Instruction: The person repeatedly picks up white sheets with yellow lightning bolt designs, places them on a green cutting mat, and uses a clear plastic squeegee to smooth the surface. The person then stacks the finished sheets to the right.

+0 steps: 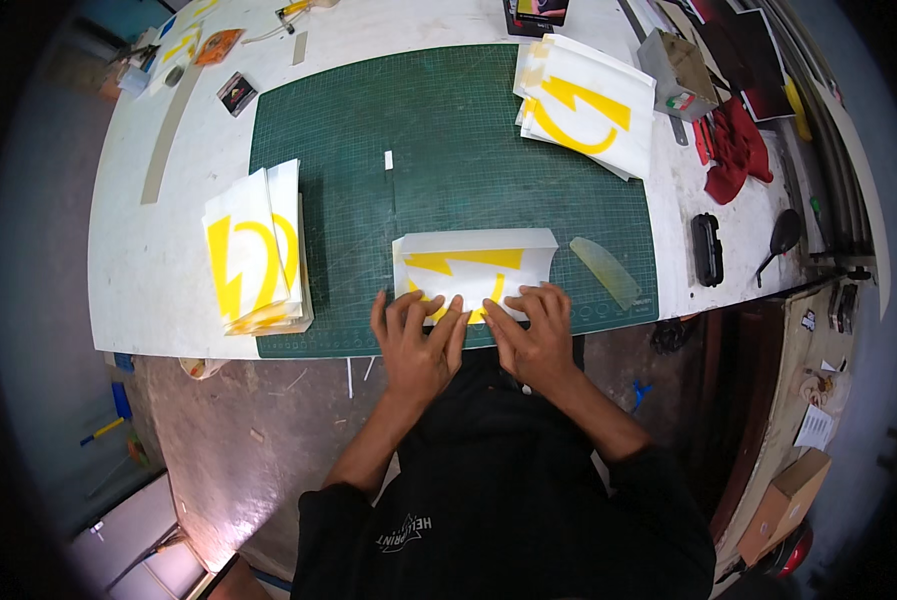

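A white sheet with yellow cut-out shapes (478,262) lies at the near edge of a green cutting mat (468,130). Its far edge curls up in a whitish, see-through flap. My left hand (420,338) grips the near edge left of centre, fingers bent on top and thumb close to the index finger. Mirroring it on the right, my right hand (536,335) pinches the same edge, its thumb and index finger just apart from those of the left. What lies under the fingertips is hidden. Right of the sheet rests a translucent yellowish curved scraper (605,272).
Stacks of similar yellow-printed sheets stand at left (253,255) and far right (588,105). Beyond the mat's right side are a grey box (676,75), a red cloth (738,150), a black case (707,250) and a dark spoon-shaped tool (783,235). A small dark packet (236,95) lies far left.
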Tool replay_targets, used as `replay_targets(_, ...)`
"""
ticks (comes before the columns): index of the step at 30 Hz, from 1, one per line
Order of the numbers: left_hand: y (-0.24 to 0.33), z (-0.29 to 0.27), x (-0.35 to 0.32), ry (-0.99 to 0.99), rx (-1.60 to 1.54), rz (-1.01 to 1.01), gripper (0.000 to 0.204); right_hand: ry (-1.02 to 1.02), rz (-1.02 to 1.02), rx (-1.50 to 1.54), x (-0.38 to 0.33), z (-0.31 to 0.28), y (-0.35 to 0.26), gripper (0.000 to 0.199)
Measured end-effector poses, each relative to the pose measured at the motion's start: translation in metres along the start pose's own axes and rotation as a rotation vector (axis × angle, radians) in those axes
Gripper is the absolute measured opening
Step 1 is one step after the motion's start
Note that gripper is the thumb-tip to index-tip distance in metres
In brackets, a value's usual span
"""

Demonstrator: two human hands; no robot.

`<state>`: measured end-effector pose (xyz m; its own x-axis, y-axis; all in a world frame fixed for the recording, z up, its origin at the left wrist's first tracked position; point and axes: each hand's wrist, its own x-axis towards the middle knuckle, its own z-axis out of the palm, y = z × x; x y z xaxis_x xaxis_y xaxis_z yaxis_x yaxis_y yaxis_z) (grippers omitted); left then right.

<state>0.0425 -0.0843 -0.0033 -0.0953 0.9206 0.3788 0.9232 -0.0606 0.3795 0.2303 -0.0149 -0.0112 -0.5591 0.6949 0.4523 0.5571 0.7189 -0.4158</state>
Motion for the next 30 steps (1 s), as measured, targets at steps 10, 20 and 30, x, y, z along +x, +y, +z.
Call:
replay_targets(10, -0.045, -0.027, -0.006, -0.006, -0.006, -0.045, 0.027, -0.099, 0.034, -0.011, 0.017, -0.001, -0.021, 0.033)
replay_targets(20, -0.045, -0.025, -0.007, -0.01, -0.001, -0.057, 0.025, -0.054, 0.166, -0.115, -0.011, -0.034, 0.016, 0.031)
replay_targets(30, -0.027, -0.025, -0.002, 0.005, 0.076, -0.064, 0.036, 0.005, 0.307, -0.11, -0.023, -0.045, 0.031, 0.023)
